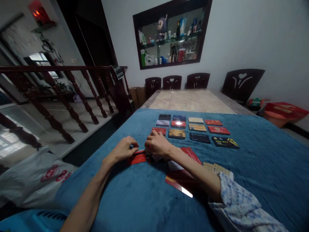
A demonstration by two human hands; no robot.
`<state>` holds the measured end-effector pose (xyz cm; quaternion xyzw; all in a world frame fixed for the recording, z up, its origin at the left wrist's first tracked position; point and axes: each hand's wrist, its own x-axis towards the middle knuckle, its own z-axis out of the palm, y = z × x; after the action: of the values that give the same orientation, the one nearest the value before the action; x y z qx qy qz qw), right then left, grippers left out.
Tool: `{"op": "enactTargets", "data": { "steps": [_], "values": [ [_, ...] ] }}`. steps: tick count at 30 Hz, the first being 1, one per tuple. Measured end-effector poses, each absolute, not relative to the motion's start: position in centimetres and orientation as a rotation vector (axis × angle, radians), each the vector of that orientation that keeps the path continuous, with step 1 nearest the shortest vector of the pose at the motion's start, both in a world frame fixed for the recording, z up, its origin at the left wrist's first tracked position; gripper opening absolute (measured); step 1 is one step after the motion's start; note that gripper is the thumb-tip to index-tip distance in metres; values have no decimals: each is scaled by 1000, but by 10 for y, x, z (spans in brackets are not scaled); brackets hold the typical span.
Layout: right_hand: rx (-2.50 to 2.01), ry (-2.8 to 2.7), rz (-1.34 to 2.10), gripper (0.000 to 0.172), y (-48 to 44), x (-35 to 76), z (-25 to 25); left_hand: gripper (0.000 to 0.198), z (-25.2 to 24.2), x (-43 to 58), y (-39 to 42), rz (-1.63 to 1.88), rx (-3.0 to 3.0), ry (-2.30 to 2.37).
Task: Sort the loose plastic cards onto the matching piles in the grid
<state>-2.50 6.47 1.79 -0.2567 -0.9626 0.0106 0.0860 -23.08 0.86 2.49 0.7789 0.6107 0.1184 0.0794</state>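
My left hand (126,148) is closed, thumb and fingers pinching the upper edge of a red card (137,158) with a dark stripe on the blue cloth. Beside it my right hand (158,144) has its fingers curled down near that card's right corner. What those fingertips hold, if anything, is hidden. A few pale and dark items under the right palm are too covered to name. Beyond the hands lie rows of cards, including a gold card (177,133), a dark card (199,138) and a black VIP card (225,142). The right fingers partly cover a red card (159,130) in the nearest row.
Under my right forearm lie a large red card or folder (177,182) and several yellowish paper slips (223,169). The blue cloth (125,193) covers the table's near part. Dark chairs (172,82) stand behind, a wooden railing (72,83) and a white bag (36,180) at left.
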Motion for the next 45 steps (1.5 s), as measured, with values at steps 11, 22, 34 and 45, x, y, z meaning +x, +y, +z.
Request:
{"op": "enactTargets", "data": {
  "steps": [11, 22, 34, 45],
  "values": [
    [-612, -2965, 48, 43, 48, -30, 9, 34, 30, -246, -12, -2, 2248, 1779],
    [-540, -2960, 40, 33, 48, -31, 5, 33, 30, -236, -14, -75, 2231, 1802],
    [-494, -2830, 100, 29, 57, -27, 2, 17, 36, -249, -12, 403, 2257, 1608],
    [-685, -2823, 81, 22, 61, -29, 0, 18, 29, -253, -6, 583, 2248, 1569]
  ]
}}
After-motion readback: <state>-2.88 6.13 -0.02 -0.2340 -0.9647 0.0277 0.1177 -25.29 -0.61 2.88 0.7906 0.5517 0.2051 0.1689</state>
